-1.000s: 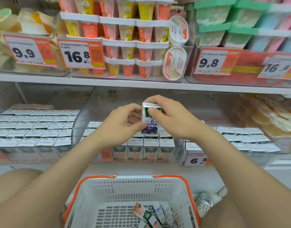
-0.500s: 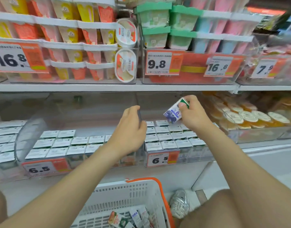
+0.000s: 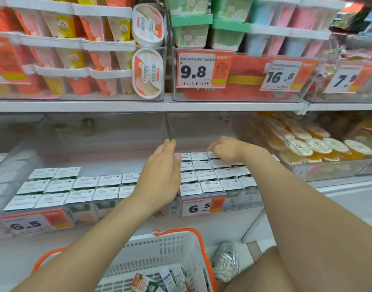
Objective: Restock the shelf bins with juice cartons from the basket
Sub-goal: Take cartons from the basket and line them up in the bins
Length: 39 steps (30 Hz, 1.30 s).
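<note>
My right hand [image 3: 225, 149] reaches to the back row of the right shelf bin [image 3: 202, 207], fingers curled down over a juice carton that the hand mostly hides. White-topped juice cartons [image 3: 210, 185] fill that bin in rows. My left hand [image 3: 159, 175] hovers with straight fingers at the clear divider between this bin and the left bin of cartons [image 3: 75, 186], holding nothing. Below, the white basket with an orange rim [image 3: 180, 234] sits at my knees, with several loose cartons [image 3: 151, 283] lying in its bottom.
The upper shelf edge [image 3: 138, 106] runs just above the bins and carries tubs and price tags. A clear bin of orange jelly cups [image 3: 317, 144] stands right of my right hand. My shoe [image 3: 225, 262] is beside the basket.
My right hand carried the carton from in front of me to the right, then down into the back row of the right bin. My left hand let go and stayed near the divider.
</note>
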Each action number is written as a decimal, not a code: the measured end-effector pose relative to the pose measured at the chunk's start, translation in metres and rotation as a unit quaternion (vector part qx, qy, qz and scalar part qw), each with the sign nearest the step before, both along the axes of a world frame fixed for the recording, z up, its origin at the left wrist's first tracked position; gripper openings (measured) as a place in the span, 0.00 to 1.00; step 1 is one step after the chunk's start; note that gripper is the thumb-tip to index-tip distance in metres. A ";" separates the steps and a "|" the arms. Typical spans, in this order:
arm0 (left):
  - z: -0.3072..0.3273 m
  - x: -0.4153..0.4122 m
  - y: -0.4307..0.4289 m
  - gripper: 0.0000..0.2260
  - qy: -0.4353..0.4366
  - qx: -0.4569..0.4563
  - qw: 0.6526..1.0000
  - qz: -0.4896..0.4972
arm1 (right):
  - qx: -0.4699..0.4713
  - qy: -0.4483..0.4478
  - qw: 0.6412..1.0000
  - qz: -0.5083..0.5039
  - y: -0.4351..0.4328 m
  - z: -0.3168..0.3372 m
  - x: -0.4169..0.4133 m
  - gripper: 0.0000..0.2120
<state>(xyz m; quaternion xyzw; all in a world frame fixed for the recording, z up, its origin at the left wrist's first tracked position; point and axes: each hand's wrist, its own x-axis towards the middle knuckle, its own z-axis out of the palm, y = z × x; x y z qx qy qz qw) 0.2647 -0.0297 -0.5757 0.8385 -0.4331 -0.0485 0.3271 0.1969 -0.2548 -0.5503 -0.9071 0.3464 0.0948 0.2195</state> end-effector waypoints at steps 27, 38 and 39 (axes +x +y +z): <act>-0.092 -0.038 0.114 0.06 -0.186 -0.135 0.971 -0.072 | -0.005 0.075 0.955 0.287 0.205 -0.054 -0.084 0.15; -0.260 -0.039 0.155 0.07 0.017 0.382 0.910 -0.159 | 0.024 0.302 0.907 0.293 0.221 -0.220 -0.107 0.08; -0.272 -0.039 0.157 0.07 0.037 0.398 0.903 -0.155 | 0.029 0.307 0.908 0.284 0.218 -0.229 -0.108 0.05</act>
